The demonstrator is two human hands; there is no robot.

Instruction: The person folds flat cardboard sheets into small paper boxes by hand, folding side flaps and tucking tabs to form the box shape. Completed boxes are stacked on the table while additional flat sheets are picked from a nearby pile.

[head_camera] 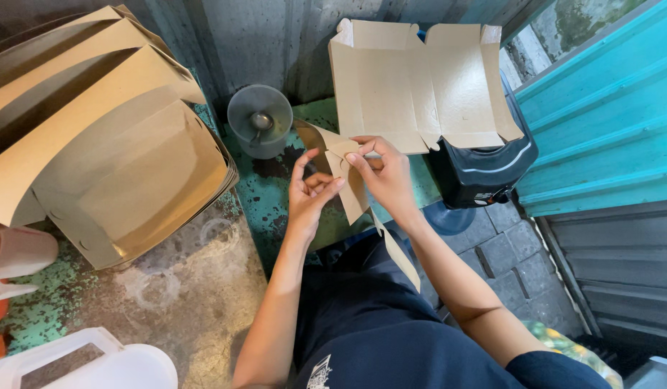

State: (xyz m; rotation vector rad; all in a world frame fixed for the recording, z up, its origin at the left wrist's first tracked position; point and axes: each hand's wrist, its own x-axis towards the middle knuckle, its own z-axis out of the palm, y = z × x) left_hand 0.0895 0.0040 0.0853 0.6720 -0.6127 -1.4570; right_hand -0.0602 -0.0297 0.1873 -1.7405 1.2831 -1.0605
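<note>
Left hand (313,189) and right hand (382,171) pinch a flat, creased kraft-brown cardboard blank (353,189) — matte, angular.

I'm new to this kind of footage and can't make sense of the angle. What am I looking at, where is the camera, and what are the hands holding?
There is no machine here: this is a person working with two bare hands. The single picture comes from a camera worn on their head, looking down, so you see their arms and dark shirt from above.

The left hand and right hand both pinch a flat brown cardboard blank, a cut-out piece with flaps, held in the air above the person's lap.

In front of them is a worn surface with peeling green paint. On it, to the left, sits a stack of folded cardboard boxes, nested together. Further back is a round grey container, and an opened cardboard box stands propped behind the hands, resting on a dark blue jug. White plastic containers show at the lower left.
</note>
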